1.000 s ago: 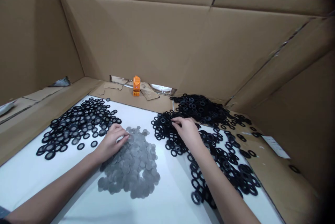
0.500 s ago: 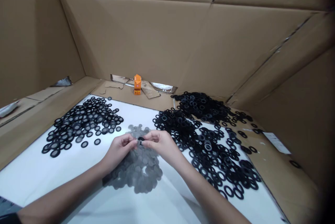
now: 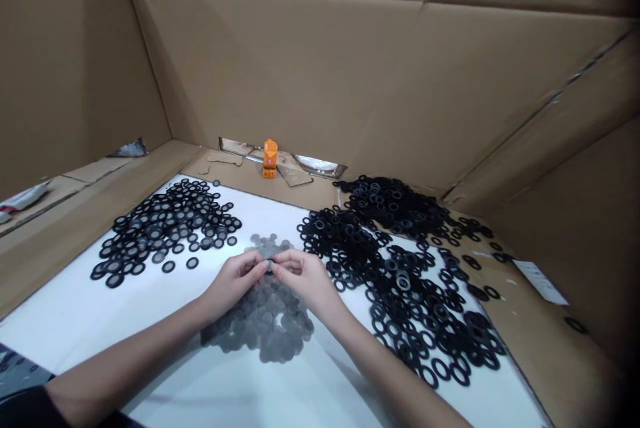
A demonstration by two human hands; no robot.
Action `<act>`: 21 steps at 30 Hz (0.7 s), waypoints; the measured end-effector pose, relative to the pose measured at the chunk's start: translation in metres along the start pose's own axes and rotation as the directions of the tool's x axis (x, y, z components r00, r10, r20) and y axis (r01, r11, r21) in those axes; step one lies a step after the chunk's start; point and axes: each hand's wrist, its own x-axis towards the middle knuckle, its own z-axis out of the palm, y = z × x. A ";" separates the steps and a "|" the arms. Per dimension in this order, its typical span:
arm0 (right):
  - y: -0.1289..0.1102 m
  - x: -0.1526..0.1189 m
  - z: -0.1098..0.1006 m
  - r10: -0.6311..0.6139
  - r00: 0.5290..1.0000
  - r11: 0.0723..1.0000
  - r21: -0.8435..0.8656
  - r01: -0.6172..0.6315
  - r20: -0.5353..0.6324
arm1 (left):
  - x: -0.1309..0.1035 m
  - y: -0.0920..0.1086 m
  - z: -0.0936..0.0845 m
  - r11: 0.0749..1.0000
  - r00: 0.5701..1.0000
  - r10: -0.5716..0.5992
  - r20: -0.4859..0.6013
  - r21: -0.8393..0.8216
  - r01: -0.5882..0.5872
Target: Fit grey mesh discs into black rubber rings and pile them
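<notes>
Between my fingertips, above the pile of grey discs, is a small black ring (image 3: 270, 266). My left hand (image 3: 243, 279) pinches its left side with thumb and fingertips. On the opposite side my right hand (image 3: 303, 276) grips it the same way. My fingers cover much of the ring, and I cannot make out whether a disc sits in it. Thin grey mesh-like discs (image 3: 265, 328) lie heaped on the white board (image 3: 165, 335) beneath both hands.
Black rings with grey discs in them (image 3: 165, 221) are spread at the left. Loose black rings (image 3: 415, 295) are heaped at the right, spilling onto cardboard. A small orange box (image 3: 270, 158) stands at the back before a cardboard wall (image 3: 300, 68). A white label (image 3: 541, 283) lies right.
My fingertips have come closer together around the black ring, which now shows less between them. The whole view has shifted slightly, with things appearing farther right.
</notes>
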 end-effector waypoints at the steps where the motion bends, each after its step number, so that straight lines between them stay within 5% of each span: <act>1: 0.001 0.000 0.000 -0.009 1.000 1.000 -0.006 0.009 -0.002 | -0.001 0.002 -0.001 0.999 1.000 0.017 -0.018 0.037 -0.017; 6: 0.001 0.002 -0.002 -0.039 0.998 0.998 -0.053 0.042 0.052 | -0.002 0.006 -0.009 0.990 0.994 0.086 0.074 0.106 -0.093; 10: -0.001 0.003 -0.002 0.033 0.987 0.996 0.076 -0.046 0.158 | -0.003 0.004 -0.011 0.999 0.986 0.033 0.162 0.007 -0.035; 15: -0.003 0.001 0.005 0.065 0.990 0.980 0.180 -0.086 0.122 | -0.004 0.005 -0.009 0.999 0.991 0.026 0.129 -0.031 -0.022; 21: -0.002 -0.003 0.014 -0.012 1.000 0.989 0.151 0.011 0.009 | -0.006 0.007 -0.008 0.997 0.990 0.067 0.128 0.015 -0.069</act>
